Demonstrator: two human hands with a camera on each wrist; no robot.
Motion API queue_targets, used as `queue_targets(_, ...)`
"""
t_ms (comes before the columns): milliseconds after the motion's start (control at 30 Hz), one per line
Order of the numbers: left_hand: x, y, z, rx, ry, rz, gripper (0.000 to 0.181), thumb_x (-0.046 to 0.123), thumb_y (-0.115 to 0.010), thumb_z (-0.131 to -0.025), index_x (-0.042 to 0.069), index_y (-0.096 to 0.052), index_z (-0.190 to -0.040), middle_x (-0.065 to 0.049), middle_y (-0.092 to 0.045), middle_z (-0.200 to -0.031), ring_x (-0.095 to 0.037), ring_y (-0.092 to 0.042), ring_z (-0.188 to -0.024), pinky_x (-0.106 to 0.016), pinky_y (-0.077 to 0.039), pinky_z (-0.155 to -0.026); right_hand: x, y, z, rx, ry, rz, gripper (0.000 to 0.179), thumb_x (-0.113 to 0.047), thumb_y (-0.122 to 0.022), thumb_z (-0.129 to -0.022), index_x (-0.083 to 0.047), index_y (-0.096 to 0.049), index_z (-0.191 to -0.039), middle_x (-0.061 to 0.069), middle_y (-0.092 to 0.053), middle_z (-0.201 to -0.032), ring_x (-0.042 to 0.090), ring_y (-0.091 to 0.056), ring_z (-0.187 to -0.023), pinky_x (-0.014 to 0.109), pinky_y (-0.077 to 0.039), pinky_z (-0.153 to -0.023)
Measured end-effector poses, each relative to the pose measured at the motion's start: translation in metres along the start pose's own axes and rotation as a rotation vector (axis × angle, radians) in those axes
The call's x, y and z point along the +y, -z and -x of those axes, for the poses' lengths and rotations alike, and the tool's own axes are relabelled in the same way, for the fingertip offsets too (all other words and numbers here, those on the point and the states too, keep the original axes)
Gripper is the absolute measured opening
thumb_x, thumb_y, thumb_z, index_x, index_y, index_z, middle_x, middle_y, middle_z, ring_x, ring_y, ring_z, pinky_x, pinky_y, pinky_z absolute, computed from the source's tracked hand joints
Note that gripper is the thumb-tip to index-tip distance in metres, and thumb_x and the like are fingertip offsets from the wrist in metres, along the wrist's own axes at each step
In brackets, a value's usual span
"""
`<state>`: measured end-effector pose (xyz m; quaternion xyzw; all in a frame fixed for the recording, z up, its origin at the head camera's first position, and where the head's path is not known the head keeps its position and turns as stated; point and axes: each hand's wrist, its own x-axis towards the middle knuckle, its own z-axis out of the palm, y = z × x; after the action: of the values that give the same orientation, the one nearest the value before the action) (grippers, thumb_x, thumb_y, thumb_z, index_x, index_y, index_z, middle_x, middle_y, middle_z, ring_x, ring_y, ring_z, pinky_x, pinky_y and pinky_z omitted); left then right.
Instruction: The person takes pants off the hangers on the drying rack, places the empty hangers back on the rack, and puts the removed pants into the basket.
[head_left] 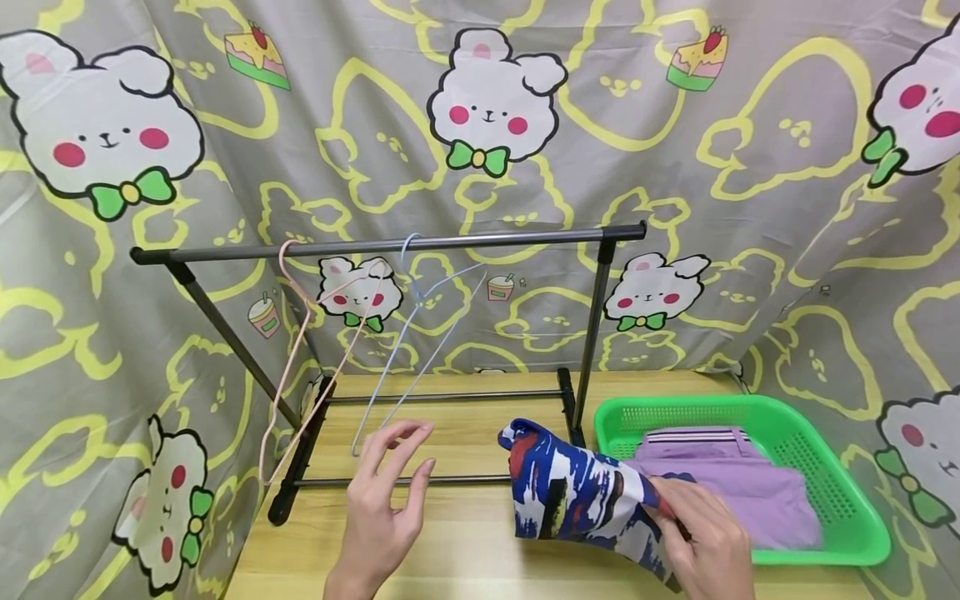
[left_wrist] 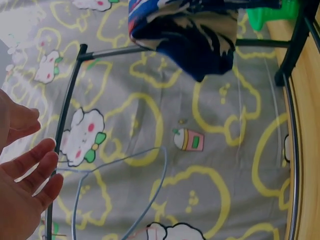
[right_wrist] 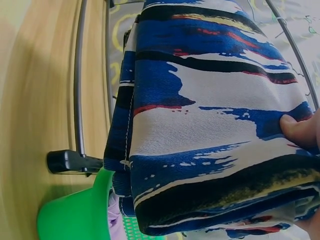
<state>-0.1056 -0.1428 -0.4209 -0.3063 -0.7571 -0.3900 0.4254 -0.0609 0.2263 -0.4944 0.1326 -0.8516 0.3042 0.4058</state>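
Note:
A folded garment (head_left: pixel 577 492) patterned in blue, white, black and red is gripped at its right end by my right hand (head_left: pixel 705 533). In the right wrist view the thumb presses on the patterned cloth (right_wrist: pixel 200 125), which shows layered folds and stitching along one edge. My left hand (head_left: pixel 386 500) is raised over the table with its fingers loosely bent and nothing in it. Beyond it hang a blue hanger (head_left: pixel 408 325) and a pink hanger (head_left: pixel 300 342), both hooked on the bar of a dark metal rack (head_left: pixel 510 241).
At the right stands a green basket (head_left: pixel 862 508) with folded purple clothing (head_left: pixel 742 492) inside. The rack's lower rods and black feet (head_left: pixel 281 500) sit on the wooden table (head_left: pixel 465 542). A grey patterned curtain (head_left: pixel 315 50) surrounds the table.

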Motion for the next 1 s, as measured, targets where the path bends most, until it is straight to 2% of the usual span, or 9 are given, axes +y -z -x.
queue_targets(200,0.004,-0.010,0.002,-0.023,-0.009,0.029,0.030,0.011,-0.064,-0.099,0.002,-0.069,-0.127,-0.016,-0.065,-0.118,-0.031,-0.059,-0.107,-0.026,-0.040,-0.095,0.000,-0.003,-0.001,-0.004,0.008,-0.006,0.034,-0.004,-0.071,-0.075,-0.005,-0.079,-0.108,0.015,-0.075,-0.100,0.022,-0.063,-0.094,0.011,-0.034,-0.105)
queue_targets(367,0.005,-0.020,0.009,-0.093,0.018,0.041,0.033,0.014,-0.065,-0.100,0.004,-0.066,-0.132,-0.014,-0.064,-0.124,-0.029,-0.059,-0.110,-0.024,-0.041,-0.100,0.001,-0.008,-0.001,0.020,0.060,-0.032,0.036,-0.007,-0.068,-0.073,-0.004,-0.079,-0.107,0.013,-0.076,-0.099,0.023,-0.064,-0.093,0.013,-0.035,-0.106)
queue_targets(467,0.005,-0.025,0.015,-0.165,0.061,0.044,0.041,0.011,-0.070,-0.096,0.007,-0.064,-0.137,-0.012,-0.063,-0.129,-0.028,-0.058,-0.116,-0.026,-0.042,-0.104,0.002,-0.011,-0.001,0.026,0.084,-0.046,0.036,-0.010,-0.066,-0.073,-0.004,-0.080,-0.106,0.012,-0.076,-0.099,0.025,-0.065,-0.093,0.014,-0.036,-0.107)
queue_targets(600,0.005,-0.032,0.022,-0.286,0.150,0.017,0.054,0.014,-0.077,-0.090,0.016,-0.060,-0.142,-0.005,-0.059,-0.136,-0.024,-0.056,-0.123,-0.039,-0.049,-0.101,0.002,-0.015,-0.001,0.023,0.104,-0.055,0.036,-0.010,-0.064,-0.072,-0.004,-0.080,-0.104,0.010,-0.076,-0.099,0.026,-0.066,-0.091,0.014,-0.036,-0.106)
queue_targets(700,0.005,-0.036,0.027,-0.372,0.202,-0.012,0.059,0.025,-0.080,-0.091,0.019,-0.057,-0.145,-0.002,-0.057,-0.139,-0.024,-0.055,-0.126,-0.049,-0.051,-0.097,-0.002,-0.016,-0.002,0.003,0.112,-0.064,0.037,-0.007,-0.065,-0.071,-0.004,-0.080,-0.105,0.009,-0.076,-0.099,0.026,-0.066,-0.091,0.014,-0.036,-0.106)
queue_targets(767,0.005,-0.038,0.028,-0.425,0.223,-0.017,0.063,0.031,-0.080,-0.090,0.021,-0.055,-0.147,-0.002,-0.055,-0.143,-0.024,-0.054,-0.129,-0.052,-0.050,-0.099,-0.004,-0.015,-0.003,-0.027,0.112,-0.068,0.039,-0.004,-0.065,-0.070,-0.005,-0.080,-0.106,0.009,-0.076,-0.099,0.026,-0.067,-0.091,0.014,-0.036,-0.106)
queue_targets(933,0.006,-0.044,0.027,-0.582,0.264,-0.010,0.070,0.050,-0.077,-0.090,0.036,-0.046,-0.152,0.008,-0.044,-0.154,-0.017,-0.044,-0.139,-0.053,-0.046,-0.105,-0.007,-0.019,-0.006,-0.054,0.155,-0.083,0.042,-0.003,-0.061,-0.068,-0.006,-0.080,-0.105,0.006,-0.076,-0.100,0.026,-0.067,-0.091,0.014,-0.035,-0.105)
queue_targets(1000,0.006,-0.046,0.027,-0.626,0.264,-0.009,0.074,0.056,-0.076,-0.088,0.042,-0.044,-0.152,0.010,-0.041,-0.156,-0.017,-0.042,-0.141,-0.055,-0.046,-0.105,-0.007,-0.022,-0.007,-0.049,0.183,-0.087,0.042,-0.005,-0.059,-0.068,-0.007,-0.080,-0.104,0.005,-0.075,-0.100,0.026,-0.067,-0.090,0.015,-0.035,-0.105)
